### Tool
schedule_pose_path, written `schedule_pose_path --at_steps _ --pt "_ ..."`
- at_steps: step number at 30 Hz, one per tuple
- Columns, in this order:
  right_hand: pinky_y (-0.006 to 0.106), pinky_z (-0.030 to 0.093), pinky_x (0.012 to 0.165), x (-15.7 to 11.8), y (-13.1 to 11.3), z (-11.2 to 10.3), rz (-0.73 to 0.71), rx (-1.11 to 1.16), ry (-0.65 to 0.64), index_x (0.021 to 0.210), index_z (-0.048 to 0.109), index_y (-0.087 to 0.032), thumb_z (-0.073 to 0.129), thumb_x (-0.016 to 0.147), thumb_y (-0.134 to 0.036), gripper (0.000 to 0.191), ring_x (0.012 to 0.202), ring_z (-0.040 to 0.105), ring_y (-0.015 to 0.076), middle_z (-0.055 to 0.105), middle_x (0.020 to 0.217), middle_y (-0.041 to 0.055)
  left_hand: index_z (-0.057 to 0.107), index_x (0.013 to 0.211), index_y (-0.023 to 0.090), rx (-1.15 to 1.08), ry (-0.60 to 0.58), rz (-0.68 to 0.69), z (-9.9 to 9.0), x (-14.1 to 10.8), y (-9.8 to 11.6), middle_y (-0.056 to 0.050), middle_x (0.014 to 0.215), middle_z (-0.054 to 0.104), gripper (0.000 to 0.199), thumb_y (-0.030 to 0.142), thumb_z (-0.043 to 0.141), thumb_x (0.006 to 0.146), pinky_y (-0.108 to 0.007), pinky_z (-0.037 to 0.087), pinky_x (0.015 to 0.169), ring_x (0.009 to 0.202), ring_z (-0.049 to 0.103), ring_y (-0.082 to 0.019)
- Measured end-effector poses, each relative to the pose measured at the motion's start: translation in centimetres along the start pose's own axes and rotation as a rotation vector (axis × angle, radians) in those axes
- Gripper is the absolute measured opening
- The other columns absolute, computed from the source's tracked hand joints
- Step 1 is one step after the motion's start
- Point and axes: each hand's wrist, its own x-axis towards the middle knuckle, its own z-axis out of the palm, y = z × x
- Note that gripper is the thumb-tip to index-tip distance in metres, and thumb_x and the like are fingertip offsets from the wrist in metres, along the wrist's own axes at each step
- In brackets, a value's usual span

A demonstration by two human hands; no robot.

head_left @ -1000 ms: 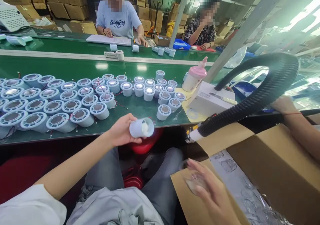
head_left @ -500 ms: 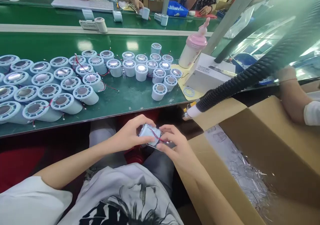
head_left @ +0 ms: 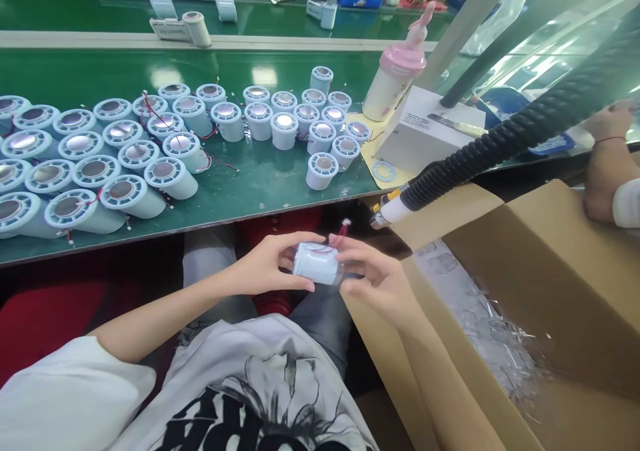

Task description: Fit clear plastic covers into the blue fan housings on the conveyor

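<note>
the left hand (head_left: 281, 263) and the right hand (head_left: 379, 279), both half open with curved fingers, hold between them one light blue cylinder (head_left: 316, 262) (a thin red wire (head_left: 342, 231) rises from it), above the lap and before the green table (head_left: 240, 197), left of the cardboard box (head_left: 565, 271).

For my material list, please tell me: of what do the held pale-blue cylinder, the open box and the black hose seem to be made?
Held cylinder: probably plastic, smooth and slightly glossy, with soft highlights. Open box: brown cardboard, matte, with creased flaps. Black hose: ribbed, with shiny ridges; plastic or rubber, I cannot tell which.
</note>
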Motion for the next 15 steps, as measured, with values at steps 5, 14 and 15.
schedule_pose_path --at_steps 5,14,15 --pt "0.041 0.047 0.101 -1.1 0.6 0.0 -0.229 -0.372 -0.049 0.11 0.064 -0.026 0.073 0.074 -0.013 0.04 0.12 0.057 0.0251 0.058 0.132 0.0087 0.051 0.13 0.024 -0.076 0.005 -0.104 0.2 -0.6 0.9 -0.009 0.119 0.063 0.068 0.028 0.079 0.068 -0.032 0.057 0.077 0.095 0.066 -0.021" --pt "0.038 0.056 0.09 -1.9 0.6 -0.3 -0.057 -0.146 -0.114 0.115 0.056 -0.026 0.076 0.074 -0.021 0.046 0.116 0.058 0.0253 0.059 0.128 0.0091 0.048 0.136 0.028 0.15 -0.071 0.138 -0.2 -1.0 1.5 -0.011 0.135 0.054 0.076 0.024 0.08 0.067 -0.035 0.049 0.097 0.121 0.055 -0.026" --pt "0.038 0.056 0.091 -1.9 0.5 -0.3 -0.045 -0.127 -0.113 0.115 0.056 -0.026 0.077 0.074 -0.022 0.046 0.117 0.058 0.0258 0.06 0.127 0.0089 0.048 0.136 0.028 0.157 -0.081 0.145 -0.2 -1.1 1.5 -0.011 0.136 0.054 0.075 0.024 0.08 0.068 -0.035 0.049 0.097 0.122 0.054 -0.026"
